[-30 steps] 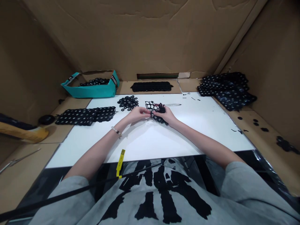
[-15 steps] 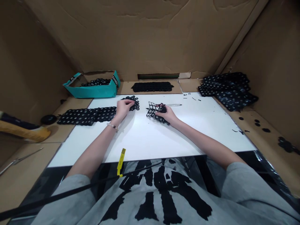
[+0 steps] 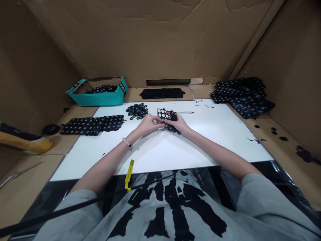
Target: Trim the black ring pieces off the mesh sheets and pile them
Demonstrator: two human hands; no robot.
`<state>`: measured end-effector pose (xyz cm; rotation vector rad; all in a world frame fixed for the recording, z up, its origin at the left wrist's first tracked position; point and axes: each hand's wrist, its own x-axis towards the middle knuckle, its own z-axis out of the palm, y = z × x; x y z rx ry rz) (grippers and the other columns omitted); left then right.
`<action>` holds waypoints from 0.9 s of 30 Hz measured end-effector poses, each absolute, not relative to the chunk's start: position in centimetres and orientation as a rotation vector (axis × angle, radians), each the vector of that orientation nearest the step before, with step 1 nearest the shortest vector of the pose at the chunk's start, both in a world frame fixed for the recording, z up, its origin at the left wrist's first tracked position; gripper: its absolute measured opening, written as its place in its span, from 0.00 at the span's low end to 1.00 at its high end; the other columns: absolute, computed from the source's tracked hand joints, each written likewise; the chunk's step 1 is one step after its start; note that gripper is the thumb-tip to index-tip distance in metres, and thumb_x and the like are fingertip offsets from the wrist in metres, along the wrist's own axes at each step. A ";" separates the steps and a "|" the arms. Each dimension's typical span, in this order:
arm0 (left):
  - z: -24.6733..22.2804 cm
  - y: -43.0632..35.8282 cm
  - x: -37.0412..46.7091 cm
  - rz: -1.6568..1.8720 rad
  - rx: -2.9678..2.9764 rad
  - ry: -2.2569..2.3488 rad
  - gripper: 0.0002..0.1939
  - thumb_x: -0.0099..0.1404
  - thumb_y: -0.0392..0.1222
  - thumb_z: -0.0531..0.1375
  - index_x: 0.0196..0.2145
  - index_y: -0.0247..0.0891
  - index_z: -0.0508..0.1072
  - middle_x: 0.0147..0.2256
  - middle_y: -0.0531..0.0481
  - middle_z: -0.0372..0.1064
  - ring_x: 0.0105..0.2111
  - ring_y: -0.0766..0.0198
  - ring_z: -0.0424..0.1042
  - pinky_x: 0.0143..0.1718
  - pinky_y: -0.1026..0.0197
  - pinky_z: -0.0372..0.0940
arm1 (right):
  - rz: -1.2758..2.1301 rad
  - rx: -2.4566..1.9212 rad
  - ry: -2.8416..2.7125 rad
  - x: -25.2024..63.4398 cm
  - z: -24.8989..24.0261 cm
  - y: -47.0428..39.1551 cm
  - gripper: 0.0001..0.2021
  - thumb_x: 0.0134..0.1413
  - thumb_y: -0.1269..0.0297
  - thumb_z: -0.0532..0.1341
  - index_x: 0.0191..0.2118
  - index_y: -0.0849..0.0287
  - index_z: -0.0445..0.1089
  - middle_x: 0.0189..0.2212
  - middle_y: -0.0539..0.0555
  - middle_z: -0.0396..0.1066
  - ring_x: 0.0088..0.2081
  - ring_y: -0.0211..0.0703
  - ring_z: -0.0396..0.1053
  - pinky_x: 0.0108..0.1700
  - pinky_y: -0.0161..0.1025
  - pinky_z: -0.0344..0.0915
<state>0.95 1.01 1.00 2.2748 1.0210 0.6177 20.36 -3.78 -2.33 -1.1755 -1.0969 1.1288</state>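
My right hand [image 3: 181, 124] grips a black mesh piece [image 3: 163, 114] with round openings, bunched partly in its fingers over the white board [image 3: 190, 150]. My left hand [image 3: 150, 124] meets it at the mesh's lower left edge, thumb and fingertips pinched together; what they hold is too small to make out. Beyond my left hand lies a loose pile of small black rings [image 3: 136, 110]. A clear pen-like tool [image 3: 185, 112] rests just behind my right hand.
Dotted black strips [image 3: 92, 125] lie at left, near a teal box [image 3: 100, 98] of rings. Another black strip [image 3: 162, 93] lies at the back. Folded black mesh [image 3: 244, 95] is heaped at back right. Scissors [image 3: 20, 173] and a yellow bottle [image 3: 30, 141] sit far left.
My left hand has moved from the ring pile rightward to the mesh, leaving the pile uncovered. My right hand keeps its hold on the mesh in nearly the same place.
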 end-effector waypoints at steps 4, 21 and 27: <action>0.2 1.5 1.1 0.645 1.898 1.066 0.17 0.54 0.54 0.66 0.32 0.36 0.81 0.30 0.47 0.77 0.28 0.60 0.69 0.31 0.60 0.62 | 1.188 -1.132 -1.141 20.6 -2.4 -3.5 0.32 0.35 0.61 0.74 0.51 0.57 0.70 0.39 0.52 0.77 0.43 0.46 0.74 0.53 0.48 0.70; 0.5 5.1 -3.6 0.952 2.477 1.771 0.17 0.65 0.42 0.60 0.51 0.41 0.78 0.51 0.39 0.68 0.52 0.39 0.57 0.51 0.42 0.57 | 1.230 -1.237 -1.088 21.1 -2.0 -3.8 0.32 0.33 0.63 0.74 0.50 0.58 0.69 0.28 0.45 0.70 0.33 0.40 0.70 0.45 0.44 0.71; 1.2 3.1 -1.3 0.795 2.585 1.514 0.13 0.65 0.38 0.58 0.44 0.41 0.79 0.42 0.43 0.77 0.47 0.45 0.64 0.48 0.45 0.56 | 1.229 -1.214 -1.102 21.0 -2.3 -3.5 0.32 0.34 0.63 0.74 0.50 0.57 0.69 0.30 0.47 0.72 0.35 0.41 0.71 0.47 0.45 0.71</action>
